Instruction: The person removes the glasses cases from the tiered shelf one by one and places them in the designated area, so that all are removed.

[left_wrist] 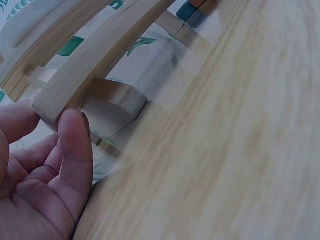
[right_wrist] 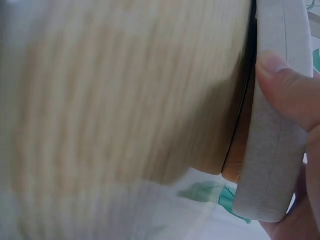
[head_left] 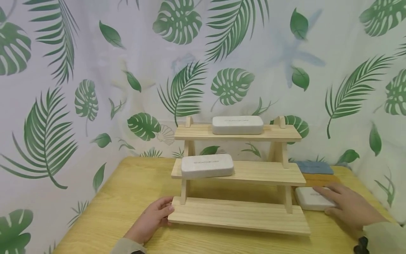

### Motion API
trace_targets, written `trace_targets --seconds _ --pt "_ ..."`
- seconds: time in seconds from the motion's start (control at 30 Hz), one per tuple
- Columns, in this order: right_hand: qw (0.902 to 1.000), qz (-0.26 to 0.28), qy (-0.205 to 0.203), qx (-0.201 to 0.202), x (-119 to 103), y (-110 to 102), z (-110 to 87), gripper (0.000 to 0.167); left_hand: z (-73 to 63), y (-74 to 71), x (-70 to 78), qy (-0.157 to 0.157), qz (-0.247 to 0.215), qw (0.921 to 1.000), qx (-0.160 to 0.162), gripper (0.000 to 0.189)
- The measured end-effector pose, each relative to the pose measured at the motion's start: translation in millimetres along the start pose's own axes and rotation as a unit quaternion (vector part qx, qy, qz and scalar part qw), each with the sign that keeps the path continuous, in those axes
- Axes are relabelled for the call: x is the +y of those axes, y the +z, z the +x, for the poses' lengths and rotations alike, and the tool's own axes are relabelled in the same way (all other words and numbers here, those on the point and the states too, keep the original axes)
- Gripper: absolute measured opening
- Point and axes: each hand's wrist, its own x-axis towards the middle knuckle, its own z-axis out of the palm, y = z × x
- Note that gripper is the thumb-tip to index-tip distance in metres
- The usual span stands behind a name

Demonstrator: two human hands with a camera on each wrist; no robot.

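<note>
A three-tier wooden display stand (head_left: 238, 213) stands on the table. My left hand (head_left: 151, 218) pinches the left end of its bottom shelf; in the left wrist view the thumb and fingers (left_wrist: 75, 145) bend round the board's corner. To the right of the stand, my right hand (head_left: 352, 208) grips a white glasses case (head_left: 312, 198). In the right wrist view the thumb (right_wrist: 287, 90) presses along the side of this case (right_wrist: 272, 165). Similar white cases lie on the top shelf (head_left: 238, 125) and at the left of the middle shelf (head_left: 207, 165).
Behind the right-hand case lie an orange case (head_left: 320, 180) and a blue case (head_left: 314, 167), partly hidden. The wooden table (head_left: 104, 215) meets a leaf-patterned curtain (head_left: 127, 63) at the back and sides.
</note>
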Motion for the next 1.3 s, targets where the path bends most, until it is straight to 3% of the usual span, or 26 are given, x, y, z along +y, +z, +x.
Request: trace_targets --seconds 0.27,0.5,1.3 --pt "0.9995 0.000 0.022 -0.020 1.6 1.2 2.5 0.072 -1.8 5.6 1.0 -0.003 -0.004 1.0000 0.001 0.065" --pt "0.9989 -0.011 0.032 -0.034 1.0 2.5 9.2 0.070 -2.5 2.2 -2.4 -0.008 -0.004 0.9999 0.006 0.068" --pt "0.9984 0.015 0.046 -0.029 0.2 4.9 12.0 0.068 -1.0 1.9 2.1 -0.007 0.009 0.9999 0.008 0.070"
